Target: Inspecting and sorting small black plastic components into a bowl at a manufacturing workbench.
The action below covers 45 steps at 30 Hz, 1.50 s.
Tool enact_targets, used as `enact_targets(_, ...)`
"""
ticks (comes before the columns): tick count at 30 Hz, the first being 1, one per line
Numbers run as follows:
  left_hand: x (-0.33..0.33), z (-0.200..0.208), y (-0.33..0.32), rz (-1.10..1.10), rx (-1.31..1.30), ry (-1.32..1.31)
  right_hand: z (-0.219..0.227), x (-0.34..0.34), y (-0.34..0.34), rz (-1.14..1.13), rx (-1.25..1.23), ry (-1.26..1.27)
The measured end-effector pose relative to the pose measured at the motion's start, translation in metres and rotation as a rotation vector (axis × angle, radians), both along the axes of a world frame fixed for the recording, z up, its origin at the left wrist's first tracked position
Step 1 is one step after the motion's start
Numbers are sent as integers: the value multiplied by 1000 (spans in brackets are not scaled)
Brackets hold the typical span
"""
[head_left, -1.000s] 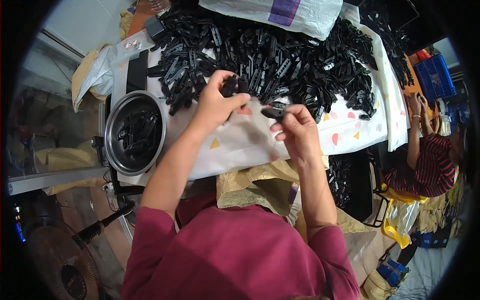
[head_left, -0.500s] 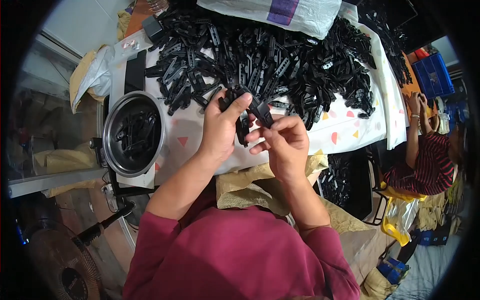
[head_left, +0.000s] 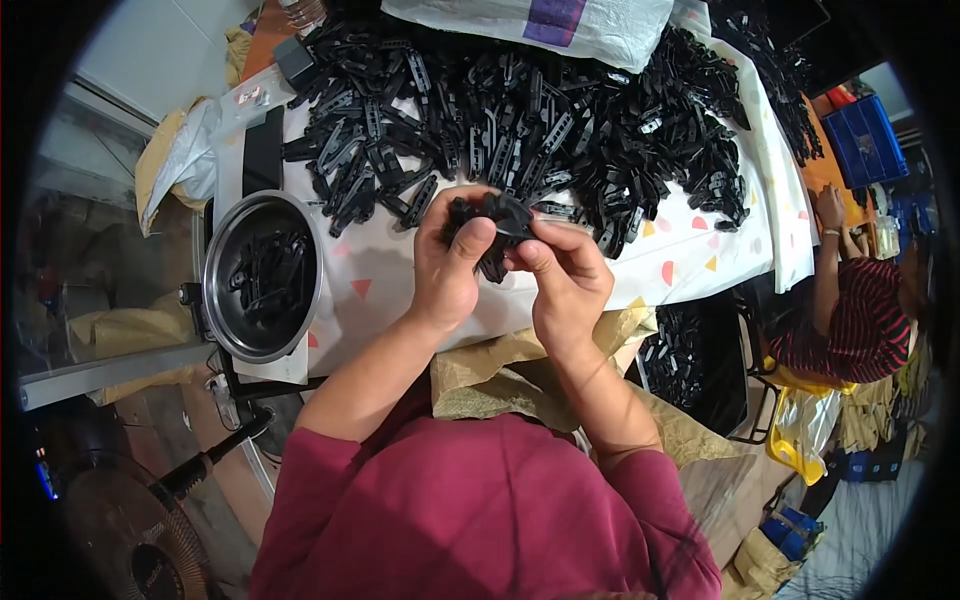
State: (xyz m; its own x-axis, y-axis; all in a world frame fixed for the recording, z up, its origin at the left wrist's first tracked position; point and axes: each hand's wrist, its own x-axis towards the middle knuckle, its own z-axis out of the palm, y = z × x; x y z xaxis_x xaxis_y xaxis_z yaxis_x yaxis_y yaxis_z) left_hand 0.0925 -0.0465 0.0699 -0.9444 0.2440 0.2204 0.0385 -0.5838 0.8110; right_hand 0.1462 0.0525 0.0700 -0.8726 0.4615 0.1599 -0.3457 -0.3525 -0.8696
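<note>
Over the near edge of the table, my left hand (head_left: 447,262) is closed around several black plastic parts (head_left: 508,216), its thumb laid along the near side. My right hand (head_left: 572,283) pinches the right end of these parts between thumb and fingers. Their exact kind and number cannot be made out. Beyond the hands spreads a large heap of long, narrow black plastic pieces (head_left: 372,150), some with slotted faces. To the left stands a round metal bowl (head_left: 214,300) with similar black pieces inside.
A white bag (head_left: 480,18) with a purple band lies over the heap's far side. Right of my lap, a black crate (head_left: 722,400) holds more parts. Brown paper (head_left: 500,385) hangs at the table edge. A fan (head_left: 150,545) stands lower left; another person's striped sleeve (head_left: 855,315) is at right.
The black part in my right hand has swung from a downward tilt up against those in my left hand. Both hands are now closer together. The view has shifted slightly.
</note>
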Motion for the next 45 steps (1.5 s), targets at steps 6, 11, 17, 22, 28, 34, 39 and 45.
enact_targets(6,1,7,-8,-235,214,-64,7,8,-2,-102,210,120)
enact_targets(11,4,9,-12,-179,38,188,4,17,2,-106,413,94)
enact_targets(17,-4,8,-26,-225,-12,101,27,13,11,40,818,-54)
enact_targets(22,8,9,-36,-174,31,-47,17,17,8,-28,1030,-72)
enact_targets(28,-18,33,-151,900,-1650,413,-17,-1,68,-64,1388,-405)
enact_targets(34,-23,21,-147,738,-1887,507,-34,-35,86,-110,1792,-454)
enact_targets(39,-39,-8,-60,274,-1543,692,-21,-32,62,-153,1581,-337)
enact_targets(45,-64,-18,-56,208,-1693,487,1,-12,50,217,648,-330)
